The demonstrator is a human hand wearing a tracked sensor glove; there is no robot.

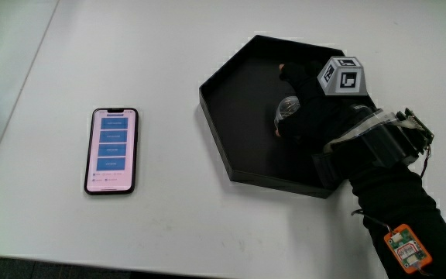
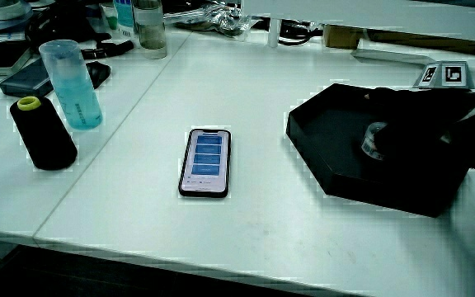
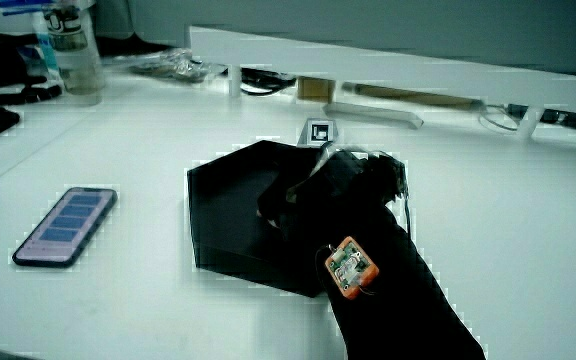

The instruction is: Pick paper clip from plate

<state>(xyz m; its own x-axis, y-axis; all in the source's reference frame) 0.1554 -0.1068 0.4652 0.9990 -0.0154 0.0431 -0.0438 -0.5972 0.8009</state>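
Gloved hand (image 1: 316, 105) reaching into a black hexagonal plate (image 1: 231, 116).
Fingers curl around something small and shiny; a phone (image 1: 113, 149) lies well apart.

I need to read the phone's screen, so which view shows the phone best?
The main view: the phone lies face-up, seen squarely from above, its screen lit. In both side views it appears slanted and foreshortened beside the black tray.

Bright, even light from above, white table (image 1: 207, 225) near glare, soft faint shadows beside the phone (image 1: 113, 149) and plate (image 1: 215, 128), black hand (image 1: 316, 108) and plate interior merging into one dark mass, perhaps underexposed, jagged pale fringes along dark outlines in both side views
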